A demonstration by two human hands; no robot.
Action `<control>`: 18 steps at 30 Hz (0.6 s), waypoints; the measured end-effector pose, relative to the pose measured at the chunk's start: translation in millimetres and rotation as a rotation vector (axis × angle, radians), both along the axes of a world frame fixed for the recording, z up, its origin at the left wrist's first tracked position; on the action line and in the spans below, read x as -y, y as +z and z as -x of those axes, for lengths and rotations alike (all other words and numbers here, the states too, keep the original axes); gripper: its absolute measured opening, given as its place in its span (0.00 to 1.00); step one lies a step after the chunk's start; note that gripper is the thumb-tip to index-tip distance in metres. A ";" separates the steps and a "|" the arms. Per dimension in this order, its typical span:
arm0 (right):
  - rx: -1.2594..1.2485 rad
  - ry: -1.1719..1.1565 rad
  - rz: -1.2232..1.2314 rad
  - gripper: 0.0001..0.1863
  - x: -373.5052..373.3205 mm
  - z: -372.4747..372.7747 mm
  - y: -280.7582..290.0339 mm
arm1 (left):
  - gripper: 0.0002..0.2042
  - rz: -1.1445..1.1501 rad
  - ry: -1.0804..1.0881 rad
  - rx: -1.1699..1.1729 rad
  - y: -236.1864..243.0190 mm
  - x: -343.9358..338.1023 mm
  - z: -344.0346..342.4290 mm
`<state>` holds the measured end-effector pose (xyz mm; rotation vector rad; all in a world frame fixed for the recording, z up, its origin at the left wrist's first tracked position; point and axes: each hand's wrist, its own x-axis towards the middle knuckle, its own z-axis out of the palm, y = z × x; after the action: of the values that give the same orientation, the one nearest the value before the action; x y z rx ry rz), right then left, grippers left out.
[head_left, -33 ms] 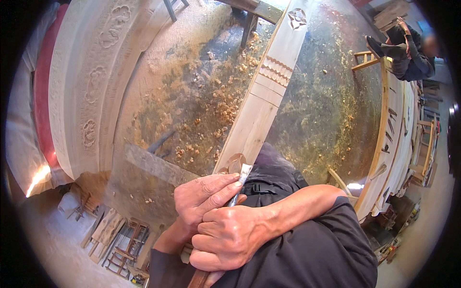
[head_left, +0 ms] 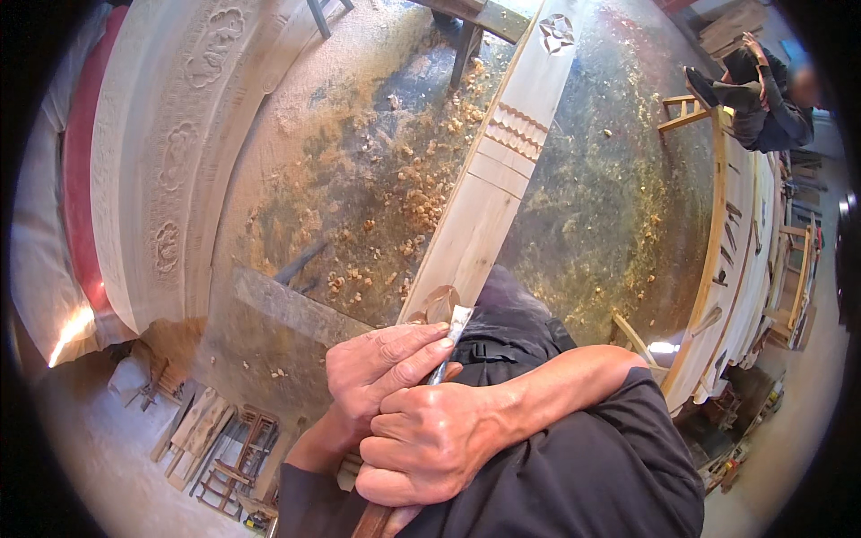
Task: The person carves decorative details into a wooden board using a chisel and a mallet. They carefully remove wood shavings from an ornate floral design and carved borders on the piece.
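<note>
My right hand [head_left: 429, 446] is wrapped in a fist round the handle of a chisel [head_left: 460, 321]. Its wooden handle end sticks out below the fist. Higher up, the fingers of my left hand [head_left: 378, 363] pinch the metal blade from the left. The blade's broad bright tip points up and away, close to a carved leaf-like hollow at the near end of a long pale wooden board [head_left: 480, 215]. Whether the edge touches wood I cannot tell. Farther along, the board bears cut lines, a scalloped band and a carved flower shape.
Curled shavings [head_left: 417, 202] litter the floor. A large carved panel [head_left: 170, 170] stands at left. A workbench [head_left: 704, 336] with several hand tools is on the right, a seated person [head_left: 762, 103] at its far end. A wooden trestle [head_left: 466, 45] is beside the board's far end.
</note>
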<state>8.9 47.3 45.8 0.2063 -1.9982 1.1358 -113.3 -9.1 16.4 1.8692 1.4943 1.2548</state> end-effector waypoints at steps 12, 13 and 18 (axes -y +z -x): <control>0.009 0.037 0.003 0.17 -2.7 5.2 -8.7 | 0.19 0.043 0.027 0.054 -3.8 -0.2 1.9; 0.007 0.033 0.001 0.18 -2.8 6.4 -9.7 | 0.19 0.051 0.027 0.060 -4.0 -0.4 2.3; 0.022 0.035 -0.002 0.24 -5.0 8.5 -9.7 | 0.18 0.056 0.032 0.082 -5.9 -1.1 3.8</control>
<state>0.4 52.3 36.1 0.2317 -2.0222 1.1633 -117.1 -8.1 10.5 1.7444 1.5058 1.2748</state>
